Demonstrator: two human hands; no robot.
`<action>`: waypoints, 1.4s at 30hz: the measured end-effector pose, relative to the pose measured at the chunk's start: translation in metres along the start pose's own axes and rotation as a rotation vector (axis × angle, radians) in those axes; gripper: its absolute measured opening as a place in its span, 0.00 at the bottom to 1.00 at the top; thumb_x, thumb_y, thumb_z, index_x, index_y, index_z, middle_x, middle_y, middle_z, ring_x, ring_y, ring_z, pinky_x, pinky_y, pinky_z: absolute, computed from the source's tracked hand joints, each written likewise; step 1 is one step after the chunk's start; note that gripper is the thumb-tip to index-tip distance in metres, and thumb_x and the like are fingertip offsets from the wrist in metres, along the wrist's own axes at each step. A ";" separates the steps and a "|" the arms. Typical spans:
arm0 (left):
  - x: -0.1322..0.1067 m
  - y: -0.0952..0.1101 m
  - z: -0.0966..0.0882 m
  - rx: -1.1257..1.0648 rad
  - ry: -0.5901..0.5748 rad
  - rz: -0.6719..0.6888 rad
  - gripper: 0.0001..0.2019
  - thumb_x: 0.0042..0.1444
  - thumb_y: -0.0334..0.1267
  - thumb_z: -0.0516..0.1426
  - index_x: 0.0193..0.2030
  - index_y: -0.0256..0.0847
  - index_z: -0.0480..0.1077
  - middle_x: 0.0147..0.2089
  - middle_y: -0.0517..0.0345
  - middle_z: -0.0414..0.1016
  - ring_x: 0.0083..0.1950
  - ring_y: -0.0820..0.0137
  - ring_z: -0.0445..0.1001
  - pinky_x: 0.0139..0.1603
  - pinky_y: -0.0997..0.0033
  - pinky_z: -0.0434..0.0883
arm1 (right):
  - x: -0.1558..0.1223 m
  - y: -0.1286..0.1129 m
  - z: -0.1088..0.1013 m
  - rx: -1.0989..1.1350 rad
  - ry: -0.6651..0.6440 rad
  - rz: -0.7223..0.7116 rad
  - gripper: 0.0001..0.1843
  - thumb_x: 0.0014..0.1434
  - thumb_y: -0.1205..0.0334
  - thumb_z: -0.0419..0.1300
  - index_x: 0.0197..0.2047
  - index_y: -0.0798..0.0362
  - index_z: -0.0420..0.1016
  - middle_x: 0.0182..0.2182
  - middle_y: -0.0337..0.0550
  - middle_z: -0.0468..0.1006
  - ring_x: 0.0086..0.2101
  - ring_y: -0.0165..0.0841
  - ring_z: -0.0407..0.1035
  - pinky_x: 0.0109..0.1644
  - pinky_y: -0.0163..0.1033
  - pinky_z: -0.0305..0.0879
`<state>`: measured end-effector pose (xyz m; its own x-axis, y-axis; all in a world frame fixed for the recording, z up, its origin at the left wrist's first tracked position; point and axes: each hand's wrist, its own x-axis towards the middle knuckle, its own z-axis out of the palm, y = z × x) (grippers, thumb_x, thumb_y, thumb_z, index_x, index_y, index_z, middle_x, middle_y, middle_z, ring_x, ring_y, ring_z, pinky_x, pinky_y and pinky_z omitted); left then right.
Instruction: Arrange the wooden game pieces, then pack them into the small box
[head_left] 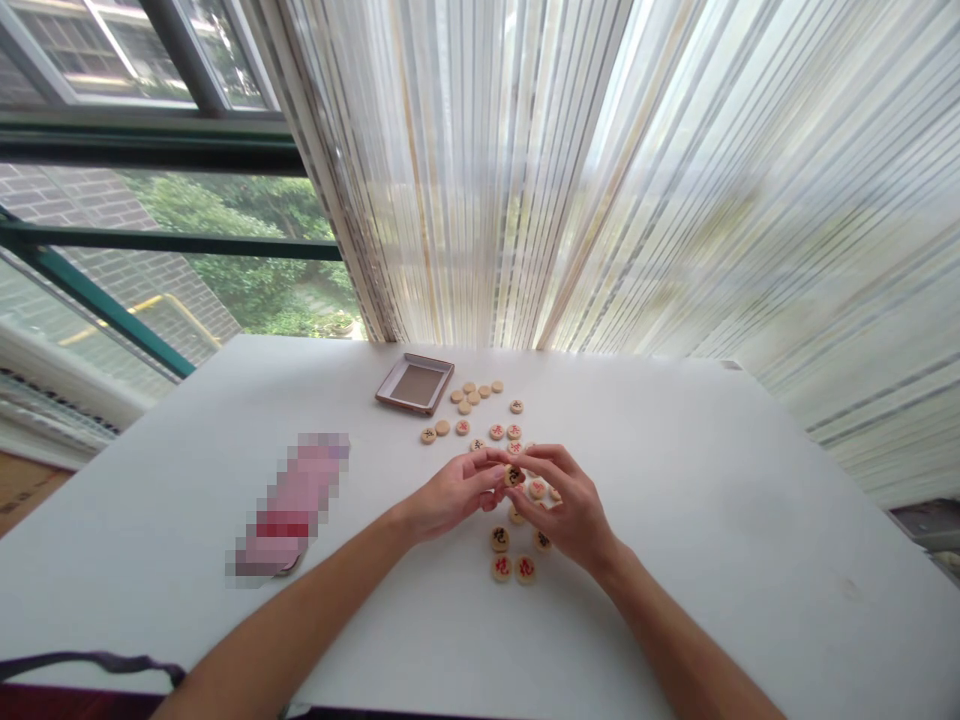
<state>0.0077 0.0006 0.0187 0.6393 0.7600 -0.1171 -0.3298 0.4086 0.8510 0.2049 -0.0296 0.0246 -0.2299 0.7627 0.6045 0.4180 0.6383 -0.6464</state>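
A round wooden Chinese chess piece (512,476) with a black character is held a little above the table, between the fingertips of both hands. My left hand (450,495) is closed on its left side, thumb and fingers against it. From the right, my right hand (566,505) curves round it, thumb below and fingers above. Under and beside the hands lie more pieces, partly hidden. Nearer me are a black-marked piece (500,539) and two red-marked pieces, one of them the piece (526,570) on the right.
Beyond the hands are red-marked pieces (496,432) and several blank-side pieces (473,398). A shallow open box part (384,394) lies at the back. On the left is a blurred-out pink object (300,490). The white table (675,450) meets a striped curtain (465,200) and a window.
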 end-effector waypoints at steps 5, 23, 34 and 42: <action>-0.002 0.001 -0.005 0.162 0.054 0.003 0.17 0.59 0.44 0.64 0.50 0.36 0.74 0.34 0.57 0.73 0.30 0.78 0.67 0.31 0.77 0.62 | -0.003 0.003 0.002 -0.016 -0.052 -0.010 0.23 0.61 0.67 0.64 0.58 0.41 0.74 0.48 0.47 0.73 0.49 0.38 0.72 0.53 0.45 0.74; -0.008 0.007 -0.006 0.433 0.080 0.102 0.21 0.58 0.47 0.63 0.55 0.37 0.71 0.36 0.52 0.79 0.29 0.74 0.72 0.32 0.73 0.72 | -0.002 0.007 0.000 -0.013 -0.074 0.055 0.15 0.64 0.65 0.62 0.54 0.44 0.75 0.45 0.46 0.76 0.45 0.37 0.74 0.50 0.44 0.75; -0.008 0.008 -0.002 0.484 0.088 0.146 0.20 0.60 0.46 0.63 0.54 0.37 0.70 0.36 0.55 0.78 0.29 0.76 0.71 0.31 0.75 0.71 | 0.000 0.005 0.001 0.014 -0.094 0.068 0.14 0.65 0.64 0.61 0.54 0.45 0.75 0.43 0.44 0.78 0.41 0.34 0.75 0.48 0.40 0.75; -0.010 0.008 0.001 0.644 0.166 0.222 0.20 0.59 0.48 0.62 0.54 0.39 0.71 0.40 0.52 0.80 0.29 0.75 0.72 0.30 0.74 0.72 | 0.003 0.001 -0.006 0.056 -0.069 0.166 0.11 0.65 0.62 0.60 0.50 0.48 0.76 0.41 0.44 0.80 0.36 0.33 0.74 0.43 0.41 0.74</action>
<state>-0.0013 -0.0040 0.0274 0.4730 0.8789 0.0613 0.0699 -0.1067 0.9918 0.2100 -0.0278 0.0285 -0.2224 0.8620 0.4555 0.4057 0.5066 -0.7607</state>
